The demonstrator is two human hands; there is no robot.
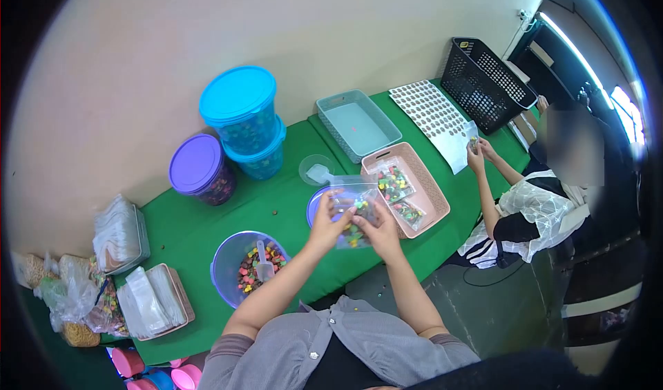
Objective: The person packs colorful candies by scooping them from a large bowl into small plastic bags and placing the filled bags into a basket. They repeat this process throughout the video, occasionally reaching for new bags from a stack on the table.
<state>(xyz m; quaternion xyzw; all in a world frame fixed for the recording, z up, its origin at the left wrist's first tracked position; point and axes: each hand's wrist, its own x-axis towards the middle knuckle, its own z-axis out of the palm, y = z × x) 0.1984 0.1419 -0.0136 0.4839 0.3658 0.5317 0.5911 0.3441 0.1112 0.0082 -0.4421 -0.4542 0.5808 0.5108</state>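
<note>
Both hands grip a clear plastic bag (354, 185) with colourful pebble-like pieces in its lower part. My left hand (329, 222) pinches its left side and my right hand (379, 231) closes on the right side, thumbs close together in front. Partly behind the bag lies a purple lid (316, 207). A pink basket (433, 195) just to the right contains filled bags (394, 184). Below and left of my hands stands a purple tub (222, 274) of the same mixed pieces, with a clear scoop (264, 267) resting in them.
Lidded blue buckets (242, 124) and a purple-lidded bucket (200, 169) stand near the wall. Baskets of flat bags (153, 303) sit at left. A teal basket (356, 117), sticker sheet (431, 117) and black crate (483, 86) are farther back. A co-worker (525, 210) handles a small bag at right.
</note>
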